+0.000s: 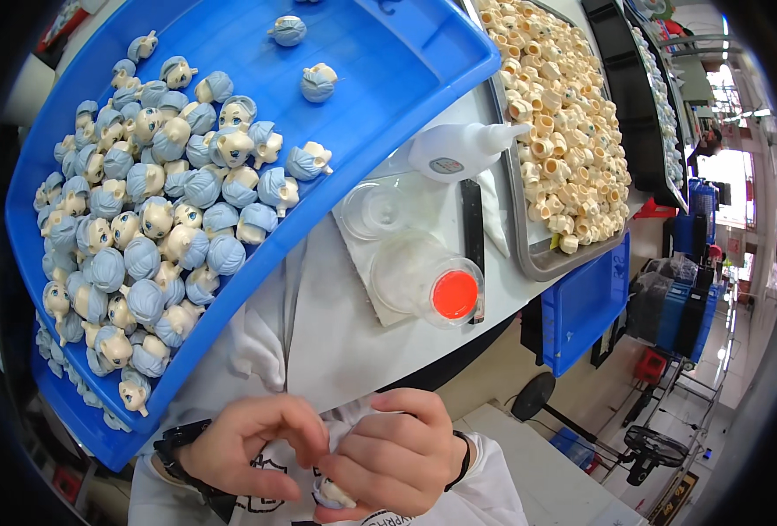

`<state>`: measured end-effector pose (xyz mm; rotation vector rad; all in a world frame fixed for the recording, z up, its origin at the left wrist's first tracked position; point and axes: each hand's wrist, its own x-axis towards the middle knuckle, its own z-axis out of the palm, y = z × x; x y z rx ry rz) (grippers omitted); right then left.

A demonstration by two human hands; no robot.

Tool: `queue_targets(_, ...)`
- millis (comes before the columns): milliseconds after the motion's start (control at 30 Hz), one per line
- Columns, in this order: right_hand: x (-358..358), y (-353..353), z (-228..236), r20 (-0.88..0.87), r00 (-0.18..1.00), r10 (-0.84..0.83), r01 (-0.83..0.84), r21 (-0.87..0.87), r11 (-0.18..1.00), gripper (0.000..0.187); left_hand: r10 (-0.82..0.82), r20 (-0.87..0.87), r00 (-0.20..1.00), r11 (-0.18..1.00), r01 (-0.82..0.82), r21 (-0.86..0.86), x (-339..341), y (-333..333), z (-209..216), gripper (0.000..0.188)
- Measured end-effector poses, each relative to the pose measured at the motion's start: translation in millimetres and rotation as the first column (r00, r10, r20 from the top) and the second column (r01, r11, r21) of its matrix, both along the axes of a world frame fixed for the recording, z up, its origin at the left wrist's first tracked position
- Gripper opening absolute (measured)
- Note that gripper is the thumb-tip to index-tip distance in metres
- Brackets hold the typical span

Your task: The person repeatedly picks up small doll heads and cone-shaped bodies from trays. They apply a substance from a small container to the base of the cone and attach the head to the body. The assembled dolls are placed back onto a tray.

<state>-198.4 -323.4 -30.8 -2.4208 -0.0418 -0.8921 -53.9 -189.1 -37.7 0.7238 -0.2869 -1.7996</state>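
Close to my body, my right hand (397, 456) is closed round a small doll head (331, 494) with pale blue hair; its fingers hide much of the piece. Just beside it, my left hand (253, 447) has its fingers curved and its thumb apart, with nothing visible between them. Its fingertips reach up to the right hand's fingers. Left of and beyond my hands, a large blue tray (380, 114) holds many matching doll heads (141, 259), piled mostly at its left side. A few lie apart near the far end.
Right of the tray are a white squeeze bottle (459, 151), a clear cup (375, 210) and a clear jar with a red-orange disc (454, 294). A metal tray (542, 263) of cream-coloured hollow parts lies beyond. A smaller blue tray (586, 307) sits lower right, near a fan (654, 445).
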Motion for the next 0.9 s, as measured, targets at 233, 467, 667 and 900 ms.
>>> queue_targets(233,-1,12,19,-0.287,0.956,-0.058,0.095,0.117,0.989,0.033,-0.020,0.205,0.979,0.990,0.048,-0.135,0,-4,-5,0.030)
queue_targets(467,-34,-12,5,-0.080,0.913,-0.401,0.408,0.257,0.876,0.064,0.555,-0.279,0.783,0.735,-0.619,-0.277,-8,-14,18,0.082)
queue_targets(667,-38,-83,19,-0.193,0.575,-0.795,0.805,-0.041,0.592,0.042,-0.025,0.119,0.993,0.901,0.074,-0.427,17,9,20,0.071)
queue_targets(900,-78,-162,-13,-0.353,0.598,-0.720,0.669,-0.276,0.690,0.032,0.313,0.948,0.053,0.760,-0.613,-0.217,23,161,46,0.050)
